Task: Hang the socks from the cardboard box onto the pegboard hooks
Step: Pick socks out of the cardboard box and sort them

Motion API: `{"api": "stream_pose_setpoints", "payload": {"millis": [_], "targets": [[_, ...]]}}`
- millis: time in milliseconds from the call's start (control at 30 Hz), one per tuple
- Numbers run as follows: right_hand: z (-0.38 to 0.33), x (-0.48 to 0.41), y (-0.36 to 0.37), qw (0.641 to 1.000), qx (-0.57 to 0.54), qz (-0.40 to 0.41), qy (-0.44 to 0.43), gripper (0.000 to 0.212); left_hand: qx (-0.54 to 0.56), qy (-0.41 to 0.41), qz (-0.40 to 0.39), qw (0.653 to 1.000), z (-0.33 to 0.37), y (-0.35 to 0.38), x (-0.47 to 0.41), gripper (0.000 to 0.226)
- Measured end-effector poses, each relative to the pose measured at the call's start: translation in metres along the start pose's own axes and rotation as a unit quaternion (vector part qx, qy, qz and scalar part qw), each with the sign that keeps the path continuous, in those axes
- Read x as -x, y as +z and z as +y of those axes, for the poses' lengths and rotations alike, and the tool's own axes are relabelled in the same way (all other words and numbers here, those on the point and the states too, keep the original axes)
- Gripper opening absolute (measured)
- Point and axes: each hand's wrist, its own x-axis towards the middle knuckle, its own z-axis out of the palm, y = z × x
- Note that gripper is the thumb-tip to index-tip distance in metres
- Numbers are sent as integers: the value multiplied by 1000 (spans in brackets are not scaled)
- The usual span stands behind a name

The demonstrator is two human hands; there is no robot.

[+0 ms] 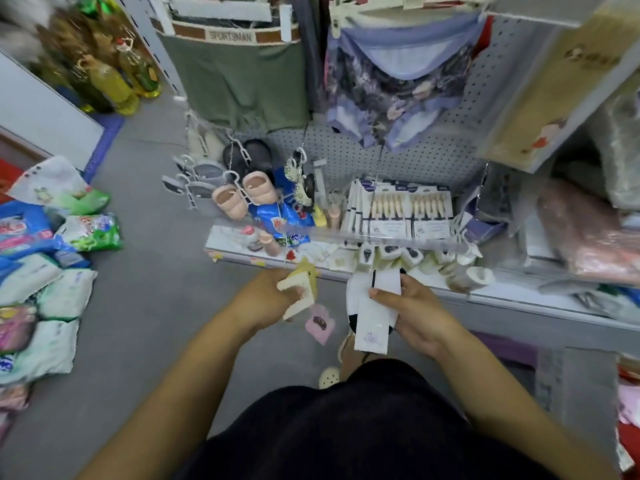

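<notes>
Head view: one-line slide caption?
Facing a white pegboard, the left hand grips a cream carded sock pair; the right hand holds a white-and-black sock pair with a white paper label.

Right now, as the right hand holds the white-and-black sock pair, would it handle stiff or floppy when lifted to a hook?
Probably light: the right hand pinches the white-and-black sock pair with thumb and fingers alone. Its paper band likely keeps the middle flat, while the bare fabric beside it would probably flop. Soft cloth seems unlikely to roll.
</notes>
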Motion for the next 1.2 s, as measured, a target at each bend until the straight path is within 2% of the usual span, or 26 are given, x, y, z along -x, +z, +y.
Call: {"api": "stream_pose_setpoints", "payload": {"millis": [100, 300, 400, 467, 600, 700, 800, 900, 967, 1033, 1067, 1133, 1200], "targets": [[-21, -19, 7, 1000, -26, -13, 4, 35, 53, -9, 20, 998, 13, -15, -15, 13], [-69, -47, 9, 999, -51, -9, 6, 46, 143, -44, 25, 988, 28, -37, -40, 9], [-87, -55, 17, 996, -80, -24, 17, 47, 245, -76, 11, 966, 32, -36, -51, 16], [-95, -59, 28, 990, -136, -32, 28, 46, 319, -84, 1, 944, 34, -29, -53, 18], [-103, -54, 51, 970, -243, -12, 9, 42, 397, -46, -38, 916, 40, -14, -45, 26], [-95, -43, 62, 965, -260, 25, -36, 47, 422, -14, -64, 904, 50, -6, -33, 29], [-79, -23, 66, 975, -196, 47, -94, 46, 399, 40, -37, 915, 55, 3, -22, 35], [-69, 4, 57, 984, -78, 60, -147, 37, 357, 68, -2, 932, 58, 6, -11, 41], [-63, 20, 46, 977, 56, 120, -165, 51, 347, 81, 0, 934, 58, 6, -2, 40], [-62, 39, 32, 940, 188, 193, -210, 66, 336, 95, -11, 937, 60, 4, 8, 39], [-63, 49, 25, 916, 228, 201, -262, 66, 327, 103, -21, 939, 62, 3, 12, 39], [-72, 70, 15, 865, 305, 143, -372, 59, 306, 121, -47, 943, 69, 2, 22, 40], [-84, 87, 11, 829, 370, 49, -416, 61, 291, 142, -77, 943, 80, 0, 32, 40]]}}
